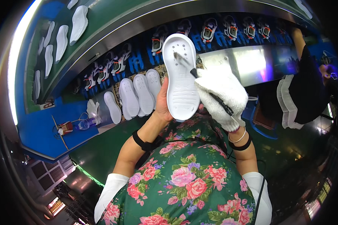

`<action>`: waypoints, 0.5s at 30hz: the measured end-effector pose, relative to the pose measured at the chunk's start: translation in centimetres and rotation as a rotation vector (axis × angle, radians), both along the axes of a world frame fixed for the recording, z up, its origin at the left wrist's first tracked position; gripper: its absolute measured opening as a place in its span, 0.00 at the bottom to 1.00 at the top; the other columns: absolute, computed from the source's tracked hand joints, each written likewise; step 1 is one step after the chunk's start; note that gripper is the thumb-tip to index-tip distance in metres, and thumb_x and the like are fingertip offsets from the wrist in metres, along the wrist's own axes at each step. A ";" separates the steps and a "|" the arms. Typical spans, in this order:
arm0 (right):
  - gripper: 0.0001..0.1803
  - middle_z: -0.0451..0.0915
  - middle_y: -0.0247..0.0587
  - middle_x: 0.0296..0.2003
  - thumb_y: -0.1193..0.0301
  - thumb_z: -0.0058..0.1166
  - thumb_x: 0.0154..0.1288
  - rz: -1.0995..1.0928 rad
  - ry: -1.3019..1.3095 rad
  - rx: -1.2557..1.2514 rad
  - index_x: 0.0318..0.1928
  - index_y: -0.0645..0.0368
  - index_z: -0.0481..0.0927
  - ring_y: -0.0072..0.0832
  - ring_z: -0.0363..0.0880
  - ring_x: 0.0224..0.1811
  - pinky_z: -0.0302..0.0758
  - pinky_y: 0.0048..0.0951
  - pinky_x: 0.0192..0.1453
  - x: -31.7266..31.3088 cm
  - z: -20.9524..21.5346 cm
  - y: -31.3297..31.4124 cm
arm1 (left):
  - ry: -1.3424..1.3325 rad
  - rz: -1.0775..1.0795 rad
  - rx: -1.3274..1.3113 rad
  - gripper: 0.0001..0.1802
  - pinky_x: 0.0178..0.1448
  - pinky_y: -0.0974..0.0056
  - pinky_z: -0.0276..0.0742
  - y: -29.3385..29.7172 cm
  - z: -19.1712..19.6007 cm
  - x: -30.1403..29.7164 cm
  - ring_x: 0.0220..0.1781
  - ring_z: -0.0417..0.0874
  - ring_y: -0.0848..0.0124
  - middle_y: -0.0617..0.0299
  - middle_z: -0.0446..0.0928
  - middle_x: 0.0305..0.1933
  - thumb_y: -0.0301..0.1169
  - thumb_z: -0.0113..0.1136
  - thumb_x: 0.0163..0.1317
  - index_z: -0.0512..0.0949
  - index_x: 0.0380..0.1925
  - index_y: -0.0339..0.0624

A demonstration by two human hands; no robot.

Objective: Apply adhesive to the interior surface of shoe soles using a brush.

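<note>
Head view, left hand (162,103) gripping white perforated shoe sole (181,78), gloved right hand (222,95) clutching brush (186,64) against it.

White soles (137,95) crowd the bench; blue surface (41,129) left lies open.

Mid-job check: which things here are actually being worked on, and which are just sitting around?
In hand:
- white shoe sole, held upright by the bare left hand
- brush, its bristles on the sole, held by the gloved right hand

Lying about:
- row of white soles on the bench
- plastic bottle
- spare white glove
- shoes on blue holders along the line
</note>
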State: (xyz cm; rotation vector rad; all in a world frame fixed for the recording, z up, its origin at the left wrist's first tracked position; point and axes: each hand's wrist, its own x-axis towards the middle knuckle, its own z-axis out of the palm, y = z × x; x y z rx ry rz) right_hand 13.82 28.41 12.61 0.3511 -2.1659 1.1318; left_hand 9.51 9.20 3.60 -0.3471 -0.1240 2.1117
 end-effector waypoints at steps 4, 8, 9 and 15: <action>0.16 0.87 0.45 0.42 0.78 0.67 0.49 -0.087 0.076 0.175 0.42 0.59 0.87 0.38 0.85 0.42 0.80 0.35 0.48 -0.5 0.4 0.0 | 0.270 -0.067 -0.114 0.39 0.64 0.34 0.73 0.5 -0.6 0.6 0.63 0.77 0.47 0.47 0.72 0.65 0.61 0.42 0.70 0.62 0.70 0.43; 0.17 0.86 0.45 0.43 0.79 0.66 0.48 -0.009 0.067 0.187 0.42 0.59 0.87 0.39 0.85 0.41 0.80 0.36 0.47 -0.1 0.2 -1.2 | -0.011 -0.003 -0.228 0.38 0.62 0.41 0.78 0.5 -1.1 0.3 0.62 0.78 0.46 0.48 0.73 0.64 0.59 0.41 0.72 0.64 0.68 0.40; 0.16 0.86 0.46 0.42 0.80 0.66 0.48 0.069 0.021 0.135 0.41 0.59 0.87 0.38 0.85 0.40 0.80 0.35 0.46 0.0 0.1 -1.4 | -0.008 0.009 -0.233 0.38 0.62 0.41 0.78 0.5 -1.1 0.2 0.62 0.78 0.46 0.48 0.73 0.64 0.59 0.41 0.72 0.64 0.68 0.40; 0.13 0.87 0.50 0.41 0.82 0.65 0.52 -0.042 -0.120 -0.282 0.40 0.61 0.87 0.36 0.86 0.42 0.80 0.32 0.48 -0.1 0.1 -1.3 | 0.470 0.061 0.000 0.41 0.63 0.40 0.77 0.9 0.2 -0.3 0.65 0.75 0.49 0.46 0.70 0.67 0.62 0.38 0.71 0.58 0.71 0.40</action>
